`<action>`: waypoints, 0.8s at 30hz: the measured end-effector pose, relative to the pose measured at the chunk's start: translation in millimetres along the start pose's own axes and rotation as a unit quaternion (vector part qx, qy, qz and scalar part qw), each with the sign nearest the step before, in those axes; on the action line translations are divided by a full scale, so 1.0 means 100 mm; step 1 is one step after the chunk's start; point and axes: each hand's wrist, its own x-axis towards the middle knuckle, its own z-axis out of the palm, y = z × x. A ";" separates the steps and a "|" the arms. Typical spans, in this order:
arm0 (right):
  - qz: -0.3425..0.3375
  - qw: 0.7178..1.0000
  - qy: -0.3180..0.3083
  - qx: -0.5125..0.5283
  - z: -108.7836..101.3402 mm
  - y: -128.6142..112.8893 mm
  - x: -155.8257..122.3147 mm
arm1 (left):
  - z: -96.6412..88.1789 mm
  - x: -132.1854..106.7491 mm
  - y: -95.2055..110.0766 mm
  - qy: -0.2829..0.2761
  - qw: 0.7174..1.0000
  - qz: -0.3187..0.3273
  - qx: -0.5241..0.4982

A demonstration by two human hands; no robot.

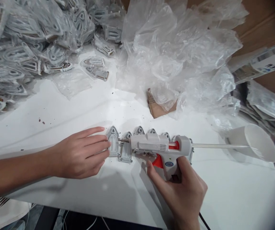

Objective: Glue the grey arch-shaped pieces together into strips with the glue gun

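Note:
My right hand (187, 188) grips a white hot glue gun (152, 142) by its handle, thumb near the red trigger (158, 161). A long clear glue stick (219, 145) sticks out of its back end. The nozzle points left, over a row of small grey arched pieces (126, 152), several of them partly hidden behind the gun. At the left end of that row, my left hand (82, 153) lies palm down with fingers stretched out, its fingertips at the edge of the leftmost arched piece (113, 143).
Piled at the back left are many plastic-wrapped grey pieces (27, 54). Crumpled clear plastic bags (175, 54) heap up behind, with a cardboard scrap (161, 107) in front. A white cup (257, 143) lies tipped at the right. Dark crumbs dot the white table (80, 111).

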 end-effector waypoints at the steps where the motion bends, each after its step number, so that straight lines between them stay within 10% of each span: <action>1: -0.003 1.000 -0.004 0.002 0.00 0.01 0.00 | 0.00 0.00 0.00 0.000 1.000 -0.001 0.000; 24: -0.031 0.998 -0.059 0.001 -0.05 0.06 -0.03 | -0.01 -0.02 0.00 -0.021 1.000 -0.017 -0.009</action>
